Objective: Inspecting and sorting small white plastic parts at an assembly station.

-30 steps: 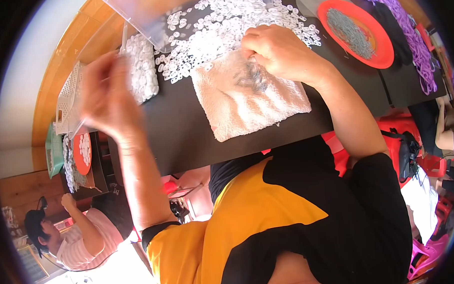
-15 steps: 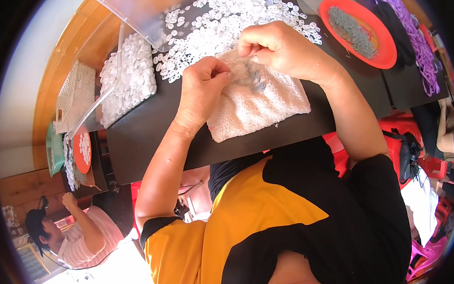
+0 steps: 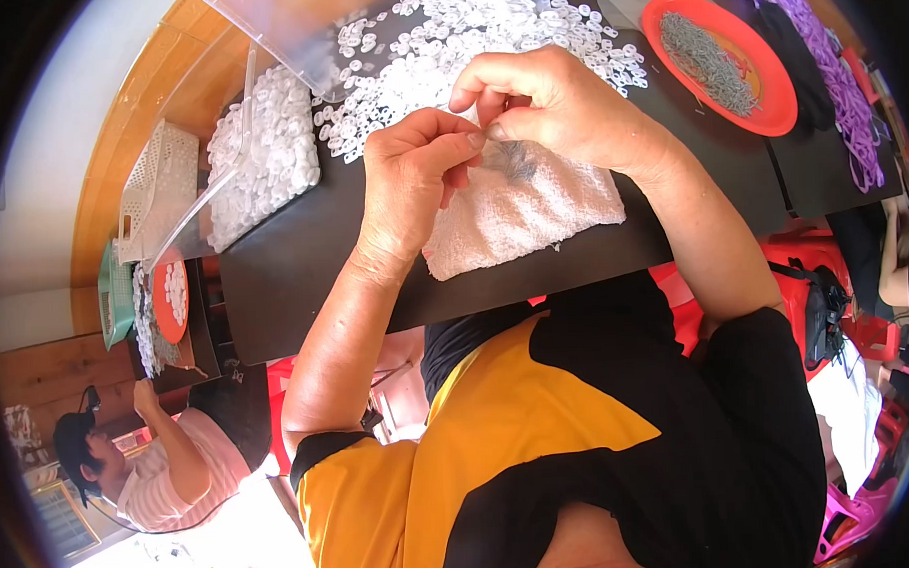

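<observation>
Above a pale terry cloth (image 3: pixel 532 221) on the dark table, my two hands meet at the fingertips. My left hand (image 3: pixel 411 170) is closed in a pinch, thumb against the index finger. My right hand (image 3: pixel 543 106) pinches at the same spot from the other side. What sits between the fingers is too small and covered to name. A little heap of grey metal pins (image 3: pixel 512 160) lies on the cloth just below my right hand. Beyond the hands spreads a loose pile of small white plastic pieces (image 3: pixel 446 44) with oval openings.
A red-orange plate (image 3: pixel 777 112) holds many grey pins at the right, near purple ribbon-like strips (image 3: pixel 836 90). At the left are a packed heap of white pieces (image 3: pixel 270 150), a clear plastic bin (image 3: pixel 291 39) and a white basket (image 3: pixel 156 184). Another person (image 3: pixel 170 464) sits at lower left.
My hands have come together from being apart over the cloth. The left moved toward the right, and their fingertips now touch.
</observation>
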{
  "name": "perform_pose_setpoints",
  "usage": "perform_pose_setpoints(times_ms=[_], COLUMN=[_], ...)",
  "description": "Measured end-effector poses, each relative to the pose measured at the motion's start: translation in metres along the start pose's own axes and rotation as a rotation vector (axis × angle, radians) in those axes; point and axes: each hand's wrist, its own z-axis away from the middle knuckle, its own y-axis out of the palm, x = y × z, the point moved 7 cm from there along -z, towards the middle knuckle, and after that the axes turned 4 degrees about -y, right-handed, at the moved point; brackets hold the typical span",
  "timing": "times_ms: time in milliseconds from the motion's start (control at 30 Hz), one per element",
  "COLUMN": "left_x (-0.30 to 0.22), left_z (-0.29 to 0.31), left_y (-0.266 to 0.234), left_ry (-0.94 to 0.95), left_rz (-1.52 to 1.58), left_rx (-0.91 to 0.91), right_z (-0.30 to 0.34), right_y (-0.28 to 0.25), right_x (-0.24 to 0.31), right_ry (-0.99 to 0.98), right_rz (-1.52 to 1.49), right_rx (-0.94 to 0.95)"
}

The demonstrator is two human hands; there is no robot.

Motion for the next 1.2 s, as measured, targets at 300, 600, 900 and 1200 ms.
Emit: perform_pose_setpoints(times_ms=[300,600,900,1200], left_x=[0.001,0.0,-0.019,-0.002], left_z=[-0.001,0.0,-0.01,-0.028], left_y=[-0.008,-0.016,-0.069,-0.054], left_ry=[0.06,-0.112,0.111,0.369], left_rz=[-0.056,0.206,-0.064,-0.75], left_rx=[-0.049,-0.018,-0.285,-0.278], right_z=[0.0,-0.001,-0.001,0.0], right_y=[0.008,0.01,0.0,-0.001], right_x=[0.002,0.0,0.002,-0.01], right_ry=[-0.031,-0.011,0.034,0.101], right_rz=[0.059,0.053,-0.239,-0.308], right_rx=[0.027,-0.032,-0.233,-0.222])
